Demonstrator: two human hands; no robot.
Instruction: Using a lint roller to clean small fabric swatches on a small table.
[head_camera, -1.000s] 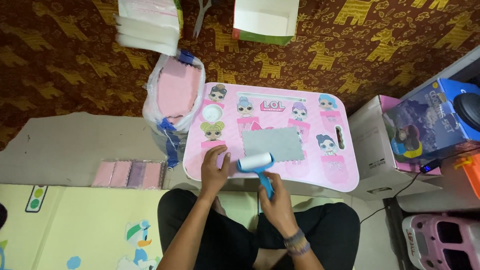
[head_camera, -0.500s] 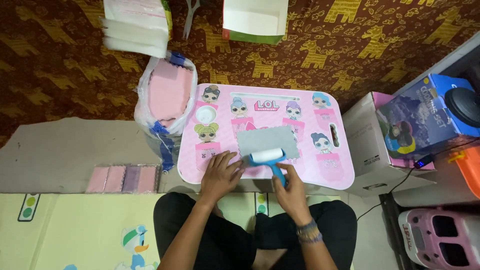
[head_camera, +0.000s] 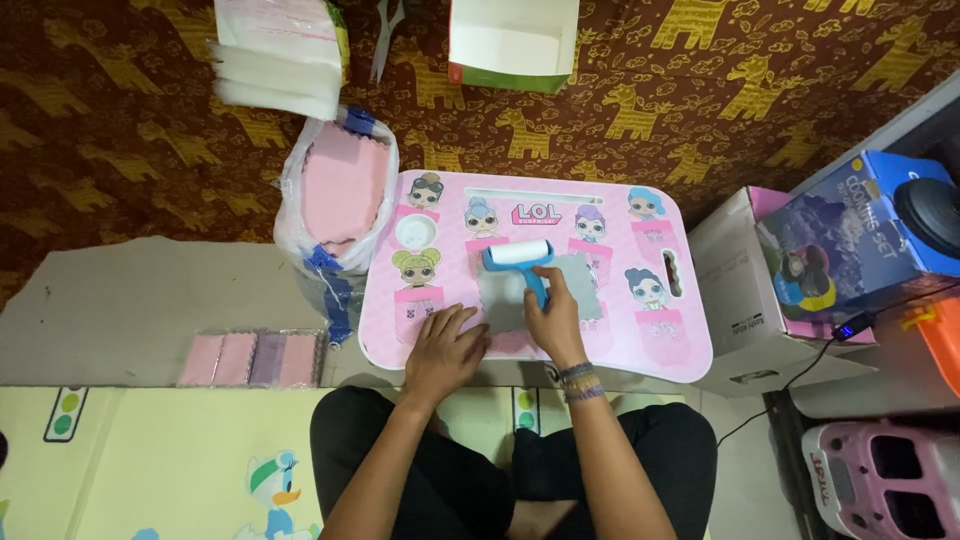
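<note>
A small pink lap table (head_camera: 660, 345) with cartoon doll pictures stands over my legs. On it lies a grey square cloth (head_camera: 580, 280). My right hand (head_camera: 555, 320) grips the blue handle of a lint roller (head_camera: 518, 257), whose white roll rests at the cloth's far edge. My left hand (head_camera: 445, 345) lies flat with fingers spread, pressing on the cloth's near left corner and the table top.
A plastic bag of pink cloths (head_camera: 335, 190) stands left of the table. Packed pink and purple cloths (head_camera: 255, 358) lie on grey cardboard (head_camera: 120, 310). White stacks (head_camera: 275, 55) and an open box (head_camera: 512, 40) sit farther off. Boxes (head_camera: 850, 240) crowd the right.
The roller has moved away from me, from the cloth's near edge to its far edge. My left hand has stayed pressed at the cloth's near left corner.
</note>
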